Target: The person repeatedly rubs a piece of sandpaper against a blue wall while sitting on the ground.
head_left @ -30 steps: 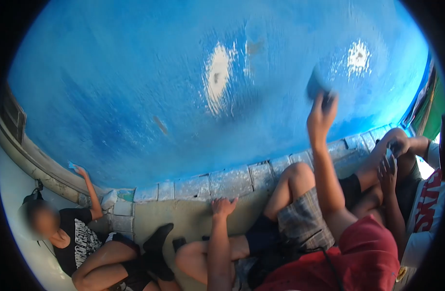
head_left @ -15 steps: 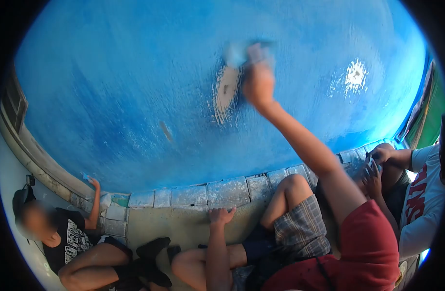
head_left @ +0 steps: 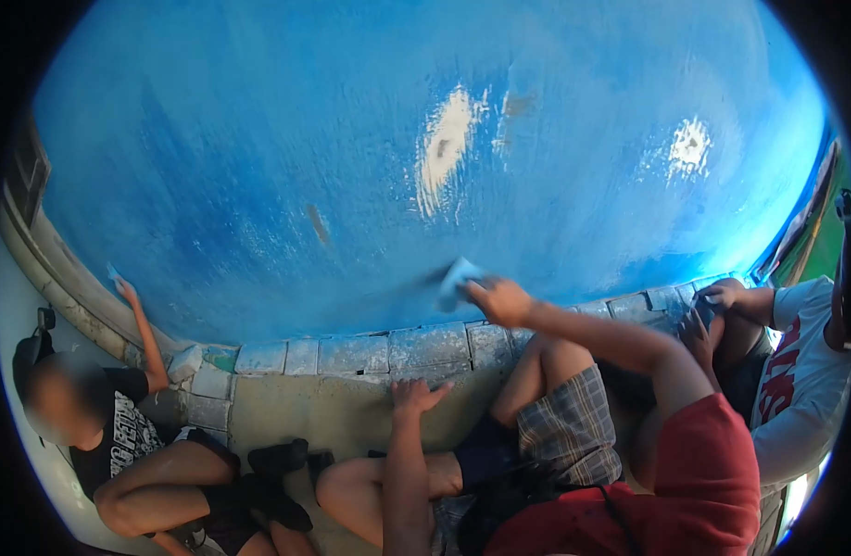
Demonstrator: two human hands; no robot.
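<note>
My right hand (head_left: 501,301) is closed on a folded pale blue sheet (head_left: 460,281), held close to the lower part of the blue wall (head_left: 286,167). The sheet's exact kind is not clear. Higher on the wall are a long white patch (head_left: 444,148) with rough, streaked edges and a smaller white patch (head_left: 689,148) to its right. My left hand (head_left: 418,396) rests palm down near the stone ledge (head_left: 356,355) at the wall's foot, thumb spread to the side, holding nothing.
At the left, a seated person in a black shirt (head_left: 129,435) reaches to the wall with a small pale blue piece (head_left: 116,272). Another person in a white shirt (head_left: 800,371) sits at the right, hands low near the wall. My bent leg (head_left: 560,361) is close to the ledge.
My right hand has moved down the wall with the sheet, from beside the long white patch to just above the ledge. The left person's hand has shifted. My left hand stays by the ledge.
</note>
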